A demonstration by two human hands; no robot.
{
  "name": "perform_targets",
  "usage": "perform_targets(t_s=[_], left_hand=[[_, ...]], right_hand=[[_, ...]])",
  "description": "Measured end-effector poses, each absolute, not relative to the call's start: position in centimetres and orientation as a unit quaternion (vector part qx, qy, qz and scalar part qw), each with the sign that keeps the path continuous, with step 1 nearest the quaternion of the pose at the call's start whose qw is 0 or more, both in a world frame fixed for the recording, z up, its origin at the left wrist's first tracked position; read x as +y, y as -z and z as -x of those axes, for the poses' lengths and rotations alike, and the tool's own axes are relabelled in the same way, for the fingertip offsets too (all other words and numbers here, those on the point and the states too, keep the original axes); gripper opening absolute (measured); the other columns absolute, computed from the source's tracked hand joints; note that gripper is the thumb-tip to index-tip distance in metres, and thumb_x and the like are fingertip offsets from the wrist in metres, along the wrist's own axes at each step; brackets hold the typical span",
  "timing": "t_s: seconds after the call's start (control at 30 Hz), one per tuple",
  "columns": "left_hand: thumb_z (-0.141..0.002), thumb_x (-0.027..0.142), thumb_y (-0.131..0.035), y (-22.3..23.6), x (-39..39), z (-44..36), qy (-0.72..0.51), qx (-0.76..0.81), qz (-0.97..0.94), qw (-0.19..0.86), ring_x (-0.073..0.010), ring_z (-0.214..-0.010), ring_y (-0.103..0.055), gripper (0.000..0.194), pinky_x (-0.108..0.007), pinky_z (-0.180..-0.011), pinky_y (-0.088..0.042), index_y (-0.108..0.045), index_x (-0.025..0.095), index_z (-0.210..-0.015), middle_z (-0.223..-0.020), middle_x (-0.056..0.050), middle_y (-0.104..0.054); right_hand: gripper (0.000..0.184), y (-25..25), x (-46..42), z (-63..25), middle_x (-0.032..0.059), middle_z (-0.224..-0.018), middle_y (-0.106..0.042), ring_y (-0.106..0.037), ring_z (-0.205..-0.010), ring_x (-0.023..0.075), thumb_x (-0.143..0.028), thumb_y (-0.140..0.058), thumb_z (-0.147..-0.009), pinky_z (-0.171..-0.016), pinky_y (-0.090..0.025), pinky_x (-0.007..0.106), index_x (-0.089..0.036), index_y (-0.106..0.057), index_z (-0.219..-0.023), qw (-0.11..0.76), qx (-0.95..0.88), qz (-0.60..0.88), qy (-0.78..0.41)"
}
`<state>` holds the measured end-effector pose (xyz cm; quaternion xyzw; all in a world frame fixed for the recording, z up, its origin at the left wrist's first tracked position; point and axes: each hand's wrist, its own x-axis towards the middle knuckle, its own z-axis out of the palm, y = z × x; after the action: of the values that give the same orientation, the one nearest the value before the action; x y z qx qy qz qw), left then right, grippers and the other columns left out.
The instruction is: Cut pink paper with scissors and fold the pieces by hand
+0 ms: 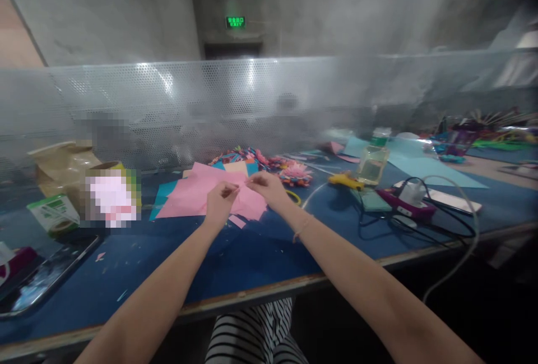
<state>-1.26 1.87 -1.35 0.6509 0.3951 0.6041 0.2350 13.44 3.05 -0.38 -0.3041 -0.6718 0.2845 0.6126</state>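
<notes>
My left hand (221, 202) and my right hand (271, 189) are close together over a stack of pink paper (185, 194), each with its fingertips pinched. Whatever lies between the fingers is too small and blurred to name. A teal sheet (159, 200) sticks out beneath the pink paper on its left side. Just below the hands, a small pink strip (237, 221) rests on the blue table (252, 257). Behind them lies a heap of colourful paper flowers (295, 173), pink, orange and blue.
To the right are a yellow glue gun (345, 180), a clear bottle (373, 163), a purple power strip (407, 207) with trailing cables and a phone (448, 198). A paper bag (63, 167) and a dark-screened device (48, 277) are at left. A perforated metal screen (176, 106) borders the back.
</notes>
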Motion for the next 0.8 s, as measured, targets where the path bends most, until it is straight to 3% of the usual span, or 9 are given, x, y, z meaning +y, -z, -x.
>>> perform_targets(t_s=[0.2, 0.37, 0.57, 0.8], left_hand=[[-0.064, 0.009, -0.049, 0.9, 2.0, 2.2, -0.55, 0.393, -0.734, 0.063, -0.0143, -0.076, -0.057, 0.013, -0.03, -0.074, -0.044, -0.058, 0.018, -0.067, -0.076, -0.003, -0.064], [-0.067, 0.007, -0.047, 0.4, 1.6, 2.3, -0.515, 0.357, -0.777, -0.048, -0.013, -0.077, -0.057, 0.015, -0.027, -0.072, -0.044, -0.057, 0.018, -0.067, -0.077, -0.002, -0.063], [-0.068, 0.008, -0.045, 0.6, 1.3, 1.8, -0.487, 0.34, -0.801, -0.081, -0.0112, -0.072, -0.053, 0.014, -0.023, -0.066, -0.042, -0.053, 0.018, -0.062, -0.072, -0.001, -0.056], [-0.067, 0.006, -0.045, 0.9, 1.2, 1.6, -0.453, 0.337, -0.819, -0.1, -0.0108, -0.067, -0.047, 0.014, -0.022, -0.061, -0.038, -0.047, 0.017, -0.058, -0.068, -0.001, -0.048]], right_hand=[[0.008, -0.1, 2.7, -14.5, 0.0022, -0.066, -0.062, -0.055, -0.065, 0.0117, -0.022, -0.06, -0.061, -0.065, -0.043, 0.026, -0.015, -0.06, -0.062, 0.599, -0.703, 0.298, -0.241], [0.006, -0.2, 2.9, -15.0, 0.0026, -0.067, -0.062, -0.056, -0.066, 0.0121, -0.021, -0.06, -0.061, -0.066, -0.043, 0.026, -0.015, -0.061, -0.061, 0.6, -0.702, 0.309, -0.227], [0.006, 0.0, 3.4, -15.5, 0.0019, -0.068, -0.062, -0.055, -0.066, 0.0114, -0.017, -0.055, -0.063, -0.064, -0.042, 0.024, -0.015, -0.061, -0.064, 0.571, -0.715, 0.339, -0.218], [0.009, 0.7, 4.1, -16.0, 0.0019, -0.067, -0.057, -0.053, -0.063, 0.0101, -0.014, -0.048, -0.068, -0.061, -0.042, 0.023, -0.015, -0.057, -0.068, 0.515, -0.778, 0.343, -0.108]])
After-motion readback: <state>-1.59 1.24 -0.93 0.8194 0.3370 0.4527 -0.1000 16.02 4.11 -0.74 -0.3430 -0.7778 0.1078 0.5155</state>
